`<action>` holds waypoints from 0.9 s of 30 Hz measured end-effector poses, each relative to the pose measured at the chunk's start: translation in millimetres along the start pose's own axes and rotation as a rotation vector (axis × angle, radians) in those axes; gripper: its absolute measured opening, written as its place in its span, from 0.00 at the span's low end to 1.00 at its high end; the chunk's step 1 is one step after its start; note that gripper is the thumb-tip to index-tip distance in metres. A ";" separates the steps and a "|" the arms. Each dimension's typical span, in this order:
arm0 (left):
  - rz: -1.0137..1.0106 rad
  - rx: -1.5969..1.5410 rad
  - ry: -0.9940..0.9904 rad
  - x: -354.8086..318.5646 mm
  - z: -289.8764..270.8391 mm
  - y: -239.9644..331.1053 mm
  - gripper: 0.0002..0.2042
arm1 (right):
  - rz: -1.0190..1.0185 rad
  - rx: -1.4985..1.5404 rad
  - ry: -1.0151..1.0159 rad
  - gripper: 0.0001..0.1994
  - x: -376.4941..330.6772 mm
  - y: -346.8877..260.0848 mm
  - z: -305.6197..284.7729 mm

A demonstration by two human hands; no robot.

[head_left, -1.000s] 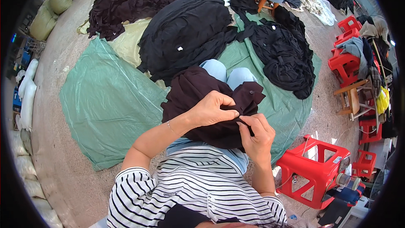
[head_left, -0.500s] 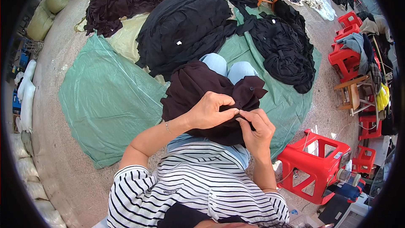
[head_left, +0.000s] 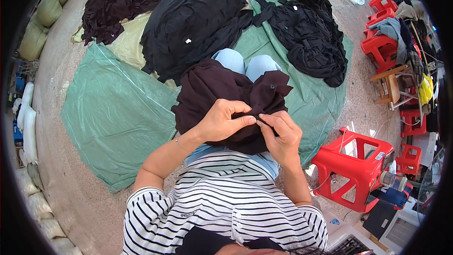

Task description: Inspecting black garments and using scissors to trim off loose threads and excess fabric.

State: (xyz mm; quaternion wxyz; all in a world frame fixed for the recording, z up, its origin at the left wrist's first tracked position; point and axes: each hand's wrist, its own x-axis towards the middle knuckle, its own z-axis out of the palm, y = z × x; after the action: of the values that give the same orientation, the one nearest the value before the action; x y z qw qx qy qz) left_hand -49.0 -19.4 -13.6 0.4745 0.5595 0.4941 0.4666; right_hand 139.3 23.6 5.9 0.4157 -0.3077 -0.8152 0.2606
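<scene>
A dark maroon garment lies bunched over my lap, its collar or cuff end with a dark button turned up near my right knee. My left hand pinches the cloth between thumb and fingers. Close beside it, my right hand grips the same cloth with thumb and forefinger. Both sets of fingertips almost meet at one spot on the fabric, and what lies between them is too small to make out.
Green sheeting covers the floor ahead. Large heaps of black cloth and dark maroon cloth lie on it, with another black heap to the right. A red plastic stool and clear bottle stand at my right.
The view has shifted slightly, so the surroundings sit higher and further left. Both hands stay together on the garment, with the right fingertips slightly moved at the pinched spot.
</scene>
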 end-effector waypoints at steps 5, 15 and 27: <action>0.080 0.057 0.078 -3.5 8.5 1.9 0.08 | 0.077 0.055 0.005 0.10 -4.6 2.8 3.3; 0.037 -0.107 0.202 -7.9 26.5 -0.1 0.04 | 0.718 0.879 0.002 0.05 -17.0 16.9 15.5; 0.283 0.185 0.100 -6.2 19.7 -3.5 0.06 | 0.369 0.473 0.046 0.05 -11.2 18.9 21.4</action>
State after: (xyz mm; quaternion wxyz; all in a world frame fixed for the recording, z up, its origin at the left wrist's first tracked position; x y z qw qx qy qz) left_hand -30.4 -26.8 -19.7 0.3253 0.6409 0.4742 0.5086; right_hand 131.9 24.7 -23.9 0.4398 -0.3514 -0.6524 0.5074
